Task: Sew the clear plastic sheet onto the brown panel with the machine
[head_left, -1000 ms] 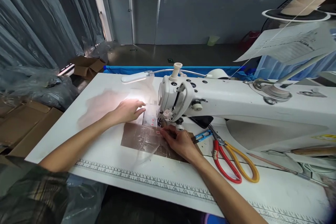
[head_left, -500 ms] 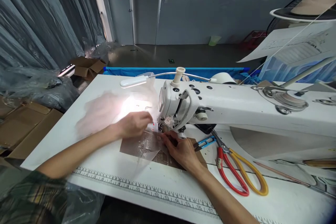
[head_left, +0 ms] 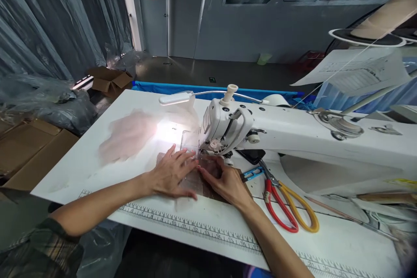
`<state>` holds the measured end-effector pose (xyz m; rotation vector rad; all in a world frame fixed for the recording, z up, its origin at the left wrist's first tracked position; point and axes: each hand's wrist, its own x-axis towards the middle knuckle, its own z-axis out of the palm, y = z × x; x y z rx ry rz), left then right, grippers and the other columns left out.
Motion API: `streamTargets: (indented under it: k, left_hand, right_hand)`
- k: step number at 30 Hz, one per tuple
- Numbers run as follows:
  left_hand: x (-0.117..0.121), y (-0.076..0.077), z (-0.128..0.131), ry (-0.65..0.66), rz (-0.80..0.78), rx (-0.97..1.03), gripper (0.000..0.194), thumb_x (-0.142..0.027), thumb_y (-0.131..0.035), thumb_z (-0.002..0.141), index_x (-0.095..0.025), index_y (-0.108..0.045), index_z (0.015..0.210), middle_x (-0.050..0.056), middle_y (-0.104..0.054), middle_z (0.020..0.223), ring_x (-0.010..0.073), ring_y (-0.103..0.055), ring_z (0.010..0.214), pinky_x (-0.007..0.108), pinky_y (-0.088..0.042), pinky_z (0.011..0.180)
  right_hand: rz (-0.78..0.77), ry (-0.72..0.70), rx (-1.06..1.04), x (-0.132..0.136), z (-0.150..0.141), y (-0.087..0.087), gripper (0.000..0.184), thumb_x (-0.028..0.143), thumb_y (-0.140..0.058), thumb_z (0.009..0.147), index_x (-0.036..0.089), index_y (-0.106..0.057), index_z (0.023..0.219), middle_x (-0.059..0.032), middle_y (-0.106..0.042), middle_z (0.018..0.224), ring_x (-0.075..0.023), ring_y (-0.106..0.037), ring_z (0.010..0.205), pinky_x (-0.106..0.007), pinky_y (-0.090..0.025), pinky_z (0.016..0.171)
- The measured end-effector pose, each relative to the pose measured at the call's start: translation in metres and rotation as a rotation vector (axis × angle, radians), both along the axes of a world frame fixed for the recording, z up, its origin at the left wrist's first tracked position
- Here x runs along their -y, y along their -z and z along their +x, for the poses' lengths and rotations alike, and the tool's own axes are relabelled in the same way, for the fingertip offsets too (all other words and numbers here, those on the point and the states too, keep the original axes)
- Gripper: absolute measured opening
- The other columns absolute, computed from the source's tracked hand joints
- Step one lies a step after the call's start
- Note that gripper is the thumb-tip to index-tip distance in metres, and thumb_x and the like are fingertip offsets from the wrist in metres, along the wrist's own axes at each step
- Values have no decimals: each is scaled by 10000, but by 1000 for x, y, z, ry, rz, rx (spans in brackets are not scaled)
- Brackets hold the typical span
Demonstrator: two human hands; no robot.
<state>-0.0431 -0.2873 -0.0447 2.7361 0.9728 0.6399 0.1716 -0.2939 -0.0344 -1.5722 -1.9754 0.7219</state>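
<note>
My left hand lies spread and flat, fingers apart, on a piece of sheer fabric in front of the sewing machine. Close to the needle area, my right hand rests on the work with thumb and forefinger apart. Under the right hand is a brown sheet, partly covered by the fabric and fingers. The needle and presser foot are hard to make out. A pale pink sheer cloth spreads across the table to the left, beneath a bright lamp.
Red-and-yellow-handled scissors and blue thread snips lie right of my right hand. A printed ruler runs along the front edge of the white table. Cardboard boxes stand on the left, and thread cones at upper right.
My left hand has come down from a raised, curled pose near the needle and is now spread flat on the fabric. My right hand's thumb and forefinger are farther apart. The view has shifted slightly.
</note>
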Motion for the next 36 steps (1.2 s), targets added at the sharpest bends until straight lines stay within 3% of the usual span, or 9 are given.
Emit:
streamTargets:
  k: [3,8,13,18,22,25,28,31,36]
  left_hand:
    - [-4,-4,-5,-148,126,102,340,-369,-442,955,-137,-593,1152,149,-622,1189,290,-577,1069,525,-396,964]
    - [-11,-8,-9,-249,302,197,237,-113,-429,868,-116,-629,996,120,-668,1008,237,-607,857,397,-479,725]
    - [2,-8,-1,-260,366,248,240,-123,-489,831,-114,-583,1051,150,-613,1109,245,-589,922,400,-515,744]
    - [14,0,11,-2,285,137,347,-148,-506,860,-90,-504,1202,185,-572,1213,291,-553,1112,443,-505,869]
    - [-4,5,2,189,110,36,278,-261,-521,918,-121,-560,1155,143,-640,1121,262,-607,1047,445,-503,885]
    - [-15,5,-8,286,112,40,197,-296,-494,960,-168,-626,1030,103,-651,1118,217,-622,1037,424,-502,898]
    - [-14,3,-10,240,173,20,200,-287,-478,973,-184,-648,986,90,-632,1162,201,-619,1045,480,-455,973]
    - [-7,3,-8,171,250,-19,179,-238,-494,960,-189,-663,928,78,-624,1171,194,-611,1038,500,-412,1011]
    - [-6,-1,-7,141,356,-31,151,-176,-535,923,-179,-662,842,45,-672,997,144,-597,805,370,-455,841]
  right_hand:
    - [-56,-39,-6,3,3,-3,373,468,-616,770,184,-605,1011,-21,-667,706,-161,-581,555,-285,-452,559]
    - [-55,-71,-35,9,7,-4,241,396,-599,770,196,-602,906,-15,-660,725,-162,-586,613,-283,-466,611]
    - [84,-143,-32,12,2,1,164,334,-530,835,208,-635,826,-35,-676,768,-188,-616,691,-307,-464,671]
    - [148,-259,39,17,-7,6,222,257,-495,856,192,-686,949,-83,-685,907,-206,-631,747,-326,-465,682]
    - [-27,-380,-78,14,2,-4,279,291,-529,840,192,-685,1049,-73,-692,955,-183,-626,763,-306,-483,685]
    - [-200,-345,-146,7,15,-15,342,357,-502,869,161,-679,1086,-56,-700,831,-163,-609,689,-268,-473,604]
    - [-129,-251,19,-2,22,-22,338,324,-457,886,148,-702,1040,-35,-658,678,-145,-544,562,-259,-418,544]
    - [-61,-275,175,-8,20,-19,348,283,-427,903,176,-694,1097,-10,-616,597,-129,-490,478,-255,-381,527]
    - [101,-342,373,-12,13,-4,377,268,-436,923,281,-617,1253,-56,-689,912,-144,-586,602,-249,-390,554]
